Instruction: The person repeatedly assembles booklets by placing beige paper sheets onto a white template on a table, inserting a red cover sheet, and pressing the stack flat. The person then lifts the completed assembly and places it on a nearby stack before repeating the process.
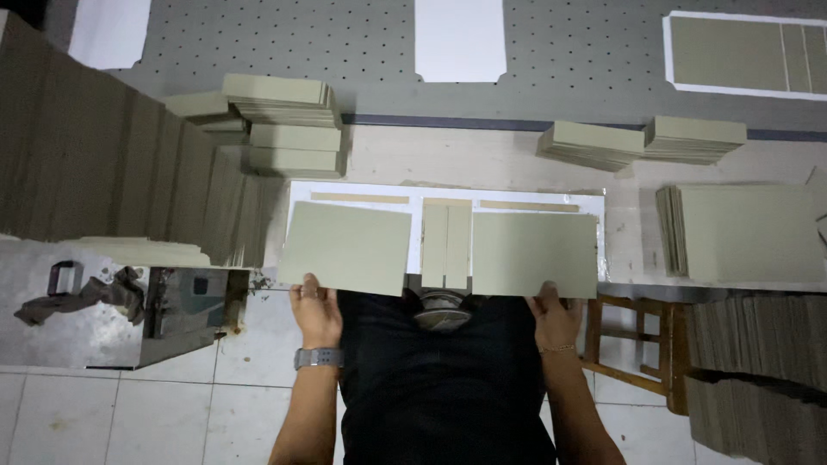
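Counter [517,159]: pale work surface across the middle of the room, edged at the back by a grey perforated board [568,52].

Long leaning row of grey boards [95,164]: fills the left side, stood on edge so single boards can be drawn off.

White sheet [416,200]: lies flat at the counter's near edge and serves as the base. On it sit a left grey board [346,247], two narrow spine strips [446,244] and a right grey board [534,254], side by side with thin gaps between, apparently so the layout can fold.

Flat pile of boards [745,232]: right of the sheet, near the right hand.

Smaller stacks [284,125], [642,139]: behind the sheet, apart from it.

Wooden stool [633,344]: under the counter's right part, beside the person's arm.

Left hand [316,312]: grip closed lightly on the near edge of the left grey board, thumb on top.

Right hand [556,314]: fingers at the near corner of the right grey board; whether it pinches or only steadies, I cannot tell.

Nothing lies between the hands and the boards.
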